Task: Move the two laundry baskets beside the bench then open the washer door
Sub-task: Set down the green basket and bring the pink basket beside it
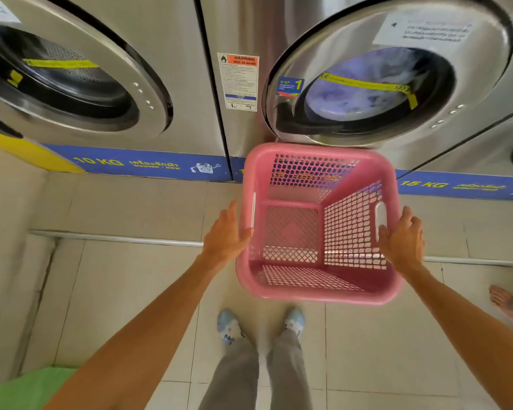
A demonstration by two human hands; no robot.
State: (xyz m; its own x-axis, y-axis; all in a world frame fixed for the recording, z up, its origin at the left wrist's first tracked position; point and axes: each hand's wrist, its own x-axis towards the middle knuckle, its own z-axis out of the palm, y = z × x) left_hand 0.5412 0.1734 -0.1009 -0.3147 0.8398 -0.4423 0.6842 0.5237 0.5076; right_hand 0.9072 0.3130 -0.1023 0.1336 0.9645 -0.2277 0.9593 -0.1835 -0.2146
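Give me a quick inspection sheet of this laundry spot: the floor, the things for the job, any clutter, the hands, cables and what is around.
Surface: pale tiled floor, with a raised step along the machines.
Job's things: one pink basket, empty, in front of the right washer; its door looks shut, laundry inside. Second basket and bench: not clearly seen.
Clutter: green object at the lower left edge, unclear what.
Hands: left hand on the basket's left rim, right hand on its right rim by the handle slot.
Cables: nothing seen.
Surroundings: left washer, warning sticker, another person's bare foot at right.
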